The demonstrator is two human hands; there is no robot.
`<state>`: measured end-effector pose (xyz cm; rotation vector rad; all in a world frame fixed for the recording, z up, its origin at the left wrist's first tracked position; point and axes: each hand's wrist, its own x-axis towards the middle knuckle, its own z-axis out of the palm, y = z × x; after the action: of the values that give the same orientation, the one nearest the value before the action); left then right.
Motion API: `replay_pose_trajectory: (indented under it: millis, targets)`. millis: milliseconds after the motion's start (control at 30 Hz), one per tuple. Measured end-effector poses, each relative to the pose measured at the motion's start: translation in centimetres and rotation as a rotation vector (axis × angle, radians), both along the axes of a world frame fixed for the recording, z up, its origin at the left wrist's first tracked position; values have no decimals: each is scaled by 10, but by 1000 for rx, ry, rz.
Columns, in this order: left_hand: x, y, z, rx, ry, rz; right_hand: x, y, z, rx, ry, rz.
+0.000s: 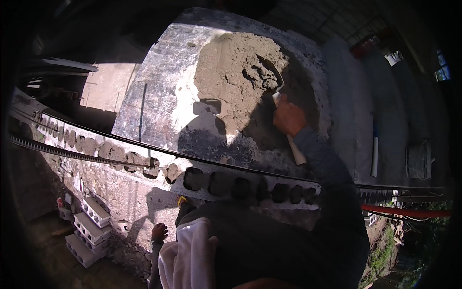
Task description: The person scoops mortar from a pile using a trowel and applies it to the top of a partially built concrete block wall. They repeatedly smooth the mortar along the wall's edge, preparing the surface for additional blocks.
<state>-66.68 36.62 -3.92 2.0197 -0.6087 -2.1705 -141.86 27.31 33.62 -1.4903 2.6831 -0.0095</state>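
Observation:
My right hand [289, 117] is wrapped round the wooden handle of a trowel [297, 151]. The trowel's thin blade sits at the right side of a spread heap of wet grey mortar [231, 72], next to a rough, broken-up lump. Under the mortar is a large worn board [159, 72], smeared with pale residue. Low on the left, my left hand [160, 232] hangs beside my body, fingers a little apart, holding nothing. My shadow falls across the near part of the board and mortar.
Along the board's near edge runs a row of hollow concrete blocks [207, 182], some cavities filled with mortar. A ribbed steel bar [77, 156] lies across it at left. Stacked blocks [89, 231] stand lower left. A red bar or pipe [409, 211] extends at right.

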Motion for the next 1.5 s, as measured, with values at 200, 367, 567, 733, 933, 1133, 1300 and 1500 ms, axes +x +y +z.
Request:
replay_pose_trajectory:
  millis: [200, 367, 567, 733, 933, 1133, 1300, 1500]
  targets:
    - [-18, 20, 53, -4, -201, 234, -15, 81, 70, -86, -758, -429]
    - [-1, 94, 50, 228, -209, 113, -16, 102, 57, 18, -1219, -635]
    - [18, 58, 67, 162, -293, -57, -38, -70, -48, -319, -1610, -292]
    - [5, 3, 94, -354, -239, 305, -56, -70, -21, -319, -1606, -188]
    - [3, 18, 71, 30, -276, 16, -33, -13, 42, -309, -1112, -119]
    - [-30, -32, 60, -85, -149, 39, -4, -12, -15, -15, -132, -13]
    - [-39, -38, 52, -197, -161, 215, -2, 73, 39, -155, -185, 0]
    - [5, 63, 40, 188, -181, 135, -16, 98, 65, 36, -1075, -573]
